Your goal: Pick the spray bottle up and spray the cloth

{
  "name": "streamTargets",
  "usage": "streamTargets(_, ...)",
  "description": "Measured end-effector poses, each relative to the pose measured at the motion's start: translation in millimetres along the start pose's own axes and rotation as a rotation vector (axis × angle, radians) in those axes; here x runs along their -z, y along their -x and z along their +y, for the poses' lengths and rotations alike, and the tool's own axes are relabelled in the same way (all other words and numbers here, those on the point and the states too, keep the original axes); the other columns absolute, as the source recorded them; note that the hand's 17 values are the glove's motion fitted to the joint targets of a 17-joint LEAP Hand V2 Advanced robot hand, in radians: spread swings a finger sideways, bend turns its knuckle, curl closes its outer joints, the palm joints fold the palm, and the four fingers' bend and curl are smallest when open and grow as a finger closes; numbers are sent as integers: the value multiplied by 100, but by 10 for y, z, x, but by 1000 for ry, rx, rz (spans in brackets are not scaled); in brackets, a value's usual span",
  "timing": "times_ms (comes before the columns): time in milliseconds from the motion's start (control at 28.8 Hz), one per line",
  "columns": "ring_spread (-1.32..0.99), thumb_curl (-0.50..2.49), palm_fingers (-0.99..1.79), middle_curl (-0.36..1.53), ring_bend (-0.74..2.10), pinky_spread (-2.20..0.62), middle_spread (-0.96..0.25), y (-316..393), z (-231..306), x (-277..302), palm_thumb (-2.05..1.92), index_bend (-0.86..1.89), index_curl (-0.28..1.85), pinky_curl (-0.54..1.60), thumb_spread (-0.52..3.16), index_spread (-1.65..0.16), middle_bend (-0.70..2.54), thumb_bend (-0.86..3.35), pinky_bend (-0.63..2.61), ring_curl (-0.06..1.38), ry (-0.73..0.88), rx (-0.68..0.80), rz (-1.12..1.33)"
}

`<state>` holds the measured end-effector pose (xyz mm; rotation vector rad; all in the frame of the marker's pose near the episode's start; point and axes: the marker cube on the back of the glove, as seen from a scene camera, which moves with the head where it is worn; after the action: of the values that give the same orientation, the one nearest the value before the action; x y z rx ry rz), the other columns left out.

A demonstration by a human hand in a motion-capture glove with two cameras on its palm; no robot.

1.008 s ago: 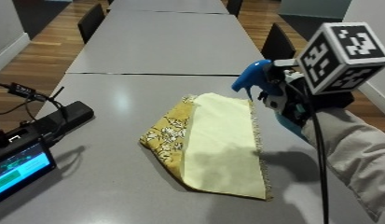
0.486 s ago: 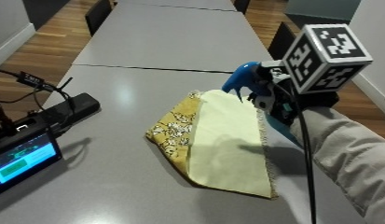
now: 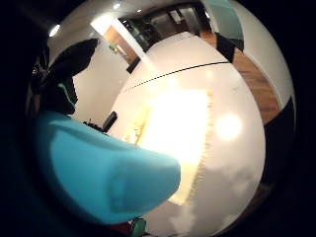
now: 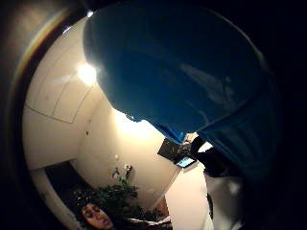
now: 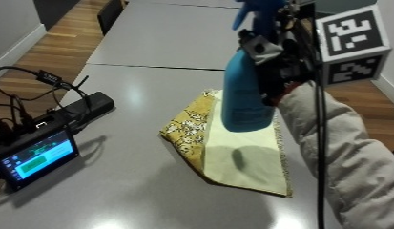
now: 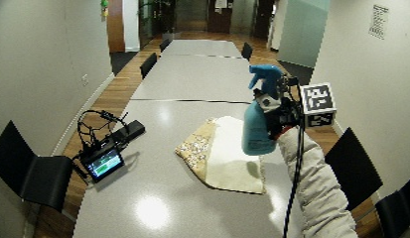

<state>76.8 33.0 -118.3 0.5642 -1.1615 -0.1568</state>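
One gloved right hand (image 5: pixel 282 71) grips the blue plastic spray bottle (image 5: pixel 246 90) by its neck, upright, lifted off the grey bench (image 5: pixel 120 191) above the yellow fringed cloth (image 5: pixel 241 152), which lies flat nearer the bench's right edge.

A long grey table (image 5: pixel 152 43) was seen running toward the top of the frame. At its lower left, a small lit screen (image 5: pixel 35 155) was propped beside a black box (image 5: pixel 88 106) with tangled cables (image 5: pixel 18 102). Black chairs (image 6: pixel 33 176) were placed along both sides.
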Motion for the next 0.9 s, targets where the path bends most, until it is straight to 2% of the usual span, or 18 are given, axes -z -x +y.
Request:
streamTargets(139, -8, 73, 120, 50, 44, -10, 0, 479, 70, -643, 98, 31, 57, 48, 54, -20, 42, -2, 31, 49, 83, 57, -123)
streamTargets(382, -8, 74, 119, 51, 43, -10, 0, 432, 206, -1488, 99, 31, 58, 48, 54, -19, 42, -2, 30, 50, 187, 93, -158)
streamTargets(764, -8, 75, 116, 52, 40, -10, 0, 64, 279, -1784, 100, 30, 59, 49, 56, -20, 41, -2, 26, 50, 82, 77, -146)
streamTargets(903, -9, 75, 114, 52, 39, -11, -1, 28, 303, -1875, 99, 26, 59, 49, 60, -21, 41, -3, 25, 50, 108, 83, -121)
